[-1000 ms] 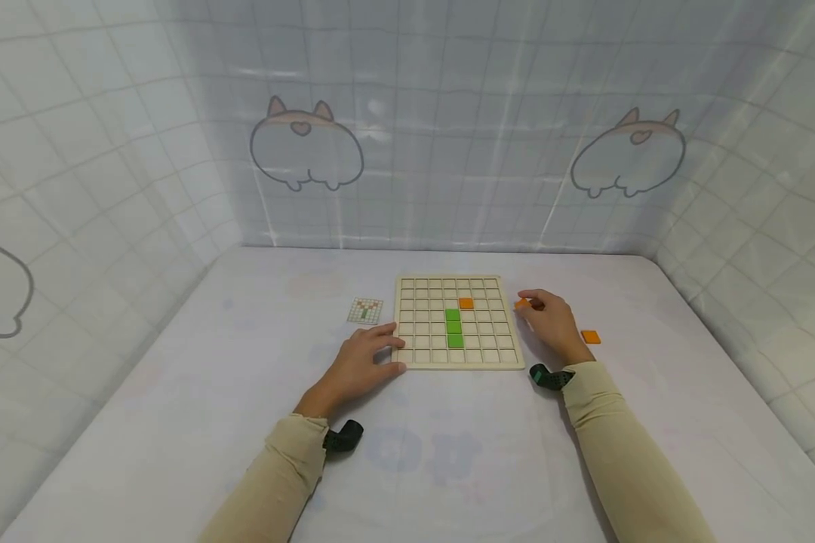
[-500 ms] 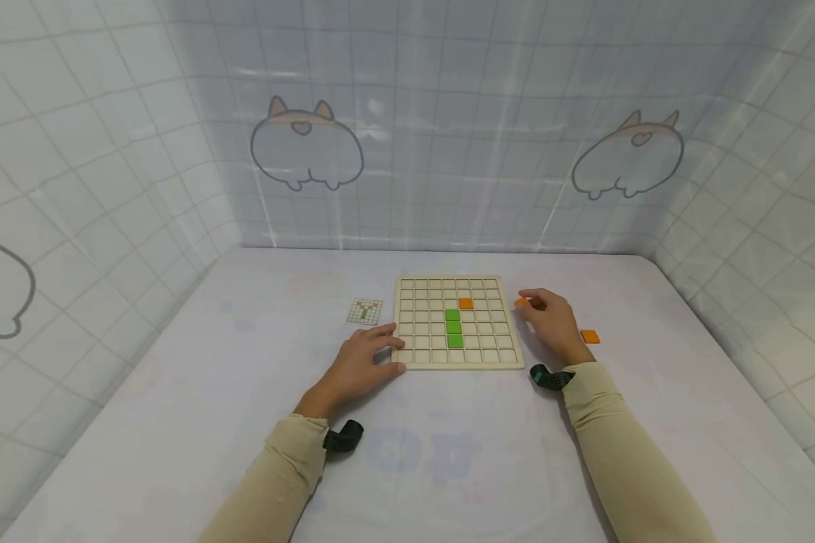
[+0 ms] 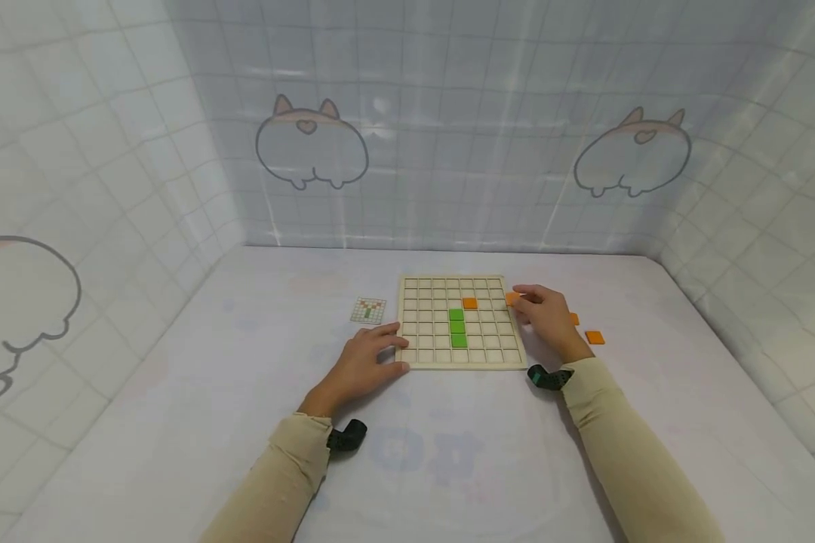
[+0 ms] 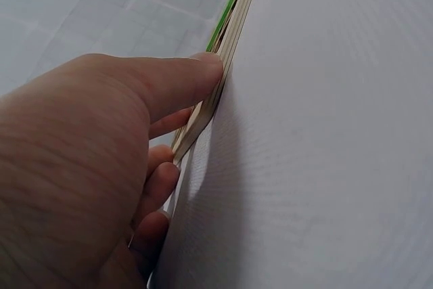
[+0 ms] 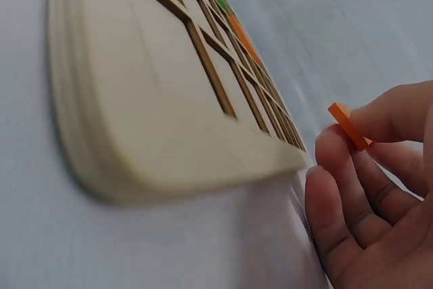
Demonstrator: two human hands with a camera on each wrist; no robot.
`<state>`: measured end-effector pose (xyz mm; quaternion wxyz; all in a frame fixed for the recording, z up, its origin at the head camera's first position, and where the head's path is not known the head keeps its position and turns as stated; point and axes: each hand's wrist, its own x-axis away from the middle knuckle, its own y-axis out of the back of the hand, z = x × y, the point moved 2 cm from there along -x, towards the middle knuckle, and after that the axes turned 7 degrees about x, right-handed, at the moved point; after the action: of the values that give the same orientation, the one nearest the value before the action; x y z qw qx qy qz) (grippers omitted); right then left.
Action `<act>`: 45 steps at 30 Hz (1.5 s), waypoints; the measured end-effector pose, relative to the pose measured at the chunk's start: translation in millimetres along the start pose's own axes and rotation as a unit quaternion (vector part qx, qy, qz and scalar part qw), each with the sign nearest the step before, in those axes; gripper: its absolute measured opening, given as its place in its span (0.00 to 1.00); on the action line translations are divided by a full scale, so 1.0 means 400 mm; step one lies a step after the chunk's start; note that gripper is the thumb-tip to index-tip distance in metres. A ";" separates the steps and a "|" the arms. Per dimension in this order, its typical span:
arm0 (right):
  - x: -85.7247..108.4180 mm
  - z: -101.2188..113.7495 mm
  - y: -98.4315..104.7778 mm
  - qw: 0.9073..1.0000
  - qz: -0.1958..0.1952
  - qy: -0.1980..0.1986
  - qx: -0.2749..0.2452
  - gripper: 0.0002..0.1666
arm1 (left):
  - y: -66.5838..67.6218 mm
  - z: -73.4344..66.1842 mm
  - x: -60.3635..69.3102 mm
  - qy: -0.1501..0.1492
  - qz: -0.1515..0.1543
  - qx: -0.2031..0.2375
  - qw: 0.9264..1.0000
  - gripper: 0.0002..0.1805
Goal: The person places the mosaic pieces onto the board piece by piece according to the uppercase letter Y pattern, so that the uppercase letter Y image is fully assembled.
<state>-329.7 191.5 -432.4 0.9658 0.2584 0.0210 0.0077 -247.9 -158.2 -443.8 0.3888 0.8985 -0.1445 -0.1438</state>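
A pale wooden grid board [image 3: 424,317] lies on the table. Several tiles sit in its cells: a column of green tiles [image 3: 457,327] and one orange tile [image 3: 470,303]. My left hand [image 3: 361,363] holds the board's near left corner, thumb on the front edge and fingers at the left side. In the right wrist view my right hand [image 5: 379,187] pinches a small orange square tile [image 5: 349,126] between thumb and fingertips. That hand [image 3: 548,317] is at the board's right edge, with the tile [image 3: 512,299] beside the rim.
A small card [image 3: 368,310] printed with a coloured grid pattern lies left of the board. Two loose orange tiles, one [image 3: 595,338] in full view and another [image 3: 574,319] partly behind the right hand, lie at the right. A tile-patterned curtain [image 3: 448,173] stands behind.
My right hand has moved slightly left and away from me with the pinched orange tile, uncovering part of another orange tile. My left hand stays at the board's corner.
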 end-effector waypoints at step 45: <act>-0.102 0.068 -0.068 0.998 0.044 -0.020 0.049 0.25 | 0.020 -0.025 0.005 0.003 0.006 0.006 1.000 0.22</act>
<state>-369.1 153.3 -421.0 0.9509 0.3062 -0.0089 0.0440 -243.4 -157.7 -431.8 0.3843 0.9005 -0.1497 -0.1380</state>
